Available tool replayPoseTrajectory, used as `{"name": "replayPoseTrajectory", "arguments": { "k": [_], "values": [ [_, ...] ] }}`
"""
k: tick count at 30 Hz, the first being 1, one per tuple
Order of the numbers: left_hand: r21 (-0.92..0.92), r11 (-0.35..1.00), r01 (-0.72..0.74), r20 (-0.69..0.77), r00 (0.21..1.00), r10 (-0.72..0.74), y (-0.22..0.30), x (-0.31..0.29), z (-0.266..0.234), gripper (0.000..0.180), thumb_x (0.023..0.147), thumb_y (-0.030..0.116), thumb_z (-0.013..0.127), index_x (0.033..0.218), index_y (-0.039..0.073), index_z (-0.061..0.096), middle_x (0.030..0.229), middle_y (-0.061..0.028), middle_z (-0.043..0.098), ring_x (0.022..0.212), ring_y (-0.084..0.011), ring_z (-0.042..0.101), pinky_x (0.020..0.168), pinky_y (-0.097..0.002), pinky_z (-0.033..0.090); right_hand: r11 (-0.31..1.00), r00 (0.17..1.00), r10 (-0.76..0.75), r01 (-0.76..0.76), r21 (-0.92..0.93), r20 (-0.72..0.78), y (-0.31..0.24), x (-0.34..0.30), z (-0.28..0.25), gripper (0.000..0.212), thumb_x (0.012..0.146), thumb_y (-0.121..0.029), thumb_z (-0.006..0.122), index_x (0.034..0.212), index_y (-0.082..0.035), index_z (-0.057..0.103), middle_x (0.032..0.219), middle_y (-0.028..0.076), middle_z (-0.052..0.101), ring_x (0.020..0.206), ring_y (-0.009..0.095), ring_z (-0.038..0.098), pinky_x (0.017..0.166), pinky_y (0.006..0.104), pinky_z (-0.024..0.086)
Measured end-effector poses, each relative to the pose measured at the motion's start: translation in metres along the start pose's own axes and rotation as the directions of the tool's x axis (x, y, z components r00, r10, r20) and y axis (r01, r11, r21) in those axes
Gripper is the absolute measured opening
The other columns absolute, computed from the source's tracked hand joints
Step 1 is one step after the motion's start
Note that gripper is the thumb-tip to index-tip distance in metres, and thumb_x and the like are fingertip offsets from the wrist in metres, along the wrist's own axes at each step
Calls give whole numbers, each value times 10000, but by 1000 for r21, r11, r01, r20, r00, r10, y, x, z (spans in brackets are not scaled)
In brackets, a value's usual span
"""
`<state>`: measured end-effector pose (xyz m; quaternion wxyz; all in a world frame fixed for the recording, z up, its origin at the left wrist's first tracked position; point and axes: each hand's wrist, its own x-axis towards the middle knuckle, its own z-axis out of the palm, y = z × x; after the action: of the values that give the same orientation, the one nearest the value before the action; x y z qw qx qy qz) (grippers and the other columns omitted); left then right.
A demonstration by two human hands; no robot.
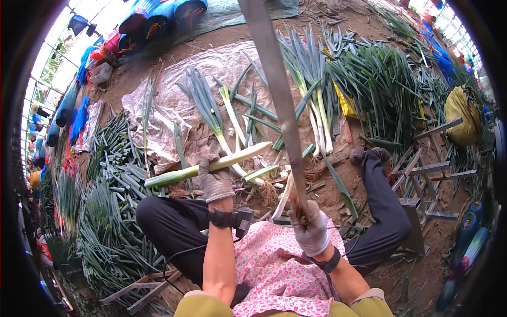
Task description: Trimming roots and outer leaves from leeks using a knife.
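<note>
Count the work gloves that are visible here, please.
2: one on the left hand, which holds a thick leek; one on the right hand, which grips a long blade.

Your gloved left hand (pixel 215 182) held a leek stalk (pixel 243 155), green end left, pale end right. Gloved right hand (pixel 310 230) had the lower end of a long blade (pixel 282 100), tip away from you. Loose leeks (pixel 205 103) lay on the pale sheet (pixel 171 95) ahead; green leaves (pixel 111 227) piled left.
</note>
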<state>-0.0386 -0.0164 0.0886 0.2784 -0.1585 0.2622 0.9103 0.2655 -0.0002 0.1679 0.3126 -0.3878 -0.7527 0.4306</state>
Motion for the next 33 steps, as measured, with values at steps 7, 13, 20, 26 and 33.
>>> {"name": "replayPoseTrajectory", "arguments": {
  "k": [7, 13, 20, 26, 33],
  "values": [
    [-69, 995, 77, 275, 960, -55, -26, 25, 21, 108, 1011, 32, 751, 949, 21, 664, 861, -101, 664, 849, -257, 666, 1055, -492, 599, 688, 657, 725, -703, -180, 206, 178, -44, 19, 346, 1025, -261, 778, 1176, 41, 705, 1057, 270, 800, 967, 390, 784, 870, 451, 605],
    [577, 815, 60, -1, 997, -73, -88, 111, -31, 298, 983, 21, 763, 1241, 50, 617, 858, -93, 680, 734, -267, 707, 765, -484, 668, 581, 620, 770, -778, 239, 148, 187, 21, -8, 283, 1083, -185, 738, 1287, -42, 606, 752, 6, 601, 524, 96, 503, 451, 305, 397],
    [980, 198, 30, -20, 998, -54, -162, 275, -75, 416, 909, 18, 797, 1237, 30, 541, 782, -102, 656, 497, -256, 635, 453, -418, 561, 574, 590, 797, -806, 148, 124, 238, 69, -71, 316, 1074, -165, 750, 1306, 2, 615, 778, 14, 620, 604, 85, 530, 517, 290, 427],
    [935, -323, -148, 161, 987, 15, -162, 397, -64, 593, 863, 181, 893, 1360, 5, 620, 962, -177, 732, 825, -357, 739, 774, -472, 624, 376, 470, 876, -810, 450, 114, 281, 87, -112, 570, 1084, -82, 714, 1576, 8, 441, 874, 24, 648, 617, 70, 527, 501, 247, 415],
    [268, -904, -334, 332, 913, -239, -271, 369, -110, 793, 875, 536, 867, 1512, 118, 648, 1502, -270, 626, 1434, -451, 575, 1213, -532, 469, 255, 368, 925, -790, 557, 98, 316, 96, -115, 611, 1091, -92, 706, 1607, -10, 388, 795, -15, 579, 538, 53, 464, 418, 225, 359]
  ]
}}
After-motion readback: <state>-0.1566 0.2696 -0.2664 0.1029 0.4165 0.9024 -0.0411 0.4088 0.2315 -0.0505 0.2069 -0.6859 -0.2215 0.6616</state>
